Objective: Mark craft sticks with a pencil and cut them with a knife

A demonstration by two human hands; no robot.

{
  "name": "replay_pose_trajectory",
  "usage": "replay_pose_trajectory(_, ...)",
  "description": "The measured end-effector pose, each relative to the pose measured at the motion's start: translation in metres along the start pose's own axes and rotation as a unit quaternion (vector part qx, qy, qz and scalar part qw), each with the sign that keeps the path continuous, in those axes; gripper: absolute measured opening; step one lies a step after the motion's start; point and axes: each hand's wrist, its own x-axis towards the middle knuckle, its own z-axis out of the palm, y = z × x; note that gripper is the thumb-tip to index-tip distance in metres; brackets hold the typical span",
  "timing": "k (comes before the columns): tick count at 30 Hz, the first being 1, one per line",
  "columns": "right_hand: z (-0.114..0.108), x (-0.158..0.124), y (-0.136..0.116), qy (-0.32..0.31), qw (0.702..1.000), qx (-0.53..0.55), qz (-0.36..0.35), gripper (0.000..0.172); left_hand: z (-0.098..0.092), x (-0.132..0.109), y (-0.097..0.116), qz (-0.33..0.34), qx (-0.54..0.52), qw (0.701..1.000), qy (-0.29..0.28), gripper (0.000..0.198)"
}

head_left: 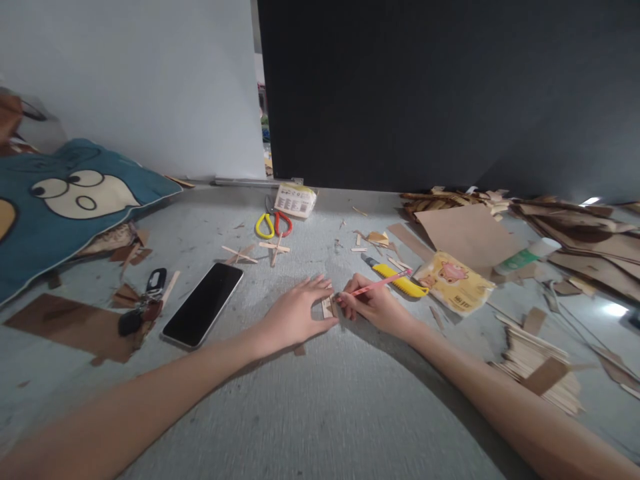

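My left hand point(297, 312) lies with its fingers stretched flat on the grey floor, pressing down a small piece of wood or cardboard point(329, 306). My right hand point(373, 305) is closed in a writing grip on a pink pencil point(376, 285), whose tip touches that small piece. The two hands meet at the piece, left hand on its left, right hand on its right. Just behind the right hand lies a yellow utility knife point(397, 279).
A black phone point(204, 303) and a key fob point(150, 293) lie to the left, scissors point(273, 223) and crossed wooden sticks point(274, 247) further back. A yellow packet point(454, 281), cardboard sheets point(467, 233) and a stack of sticks point(540, 370) fill the right. A blue cushion point(65, 200) sits far left.
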Motion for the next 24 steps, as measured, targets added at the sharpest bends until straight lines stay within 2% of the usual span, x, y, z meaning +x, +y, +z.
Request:
replay_pose_trajectory(17, -0.0004, 0.0002, 0.0019, -0.008, 1.000, 0.001, -0.008, 0.049, 0.0011, -0.0005, -0.0027, 0.005, -0.007, 1.000, 0.000, 0.056)
replay_pose_trajectory(24, 0.0010, -0.0005, 0.0052, 0.016, 1.000, 0.004, 0.005, 0.051, 0.0012, 0.0004, -0.0021, 0.007, -0.007, 1.000, -0.001, 0.056)
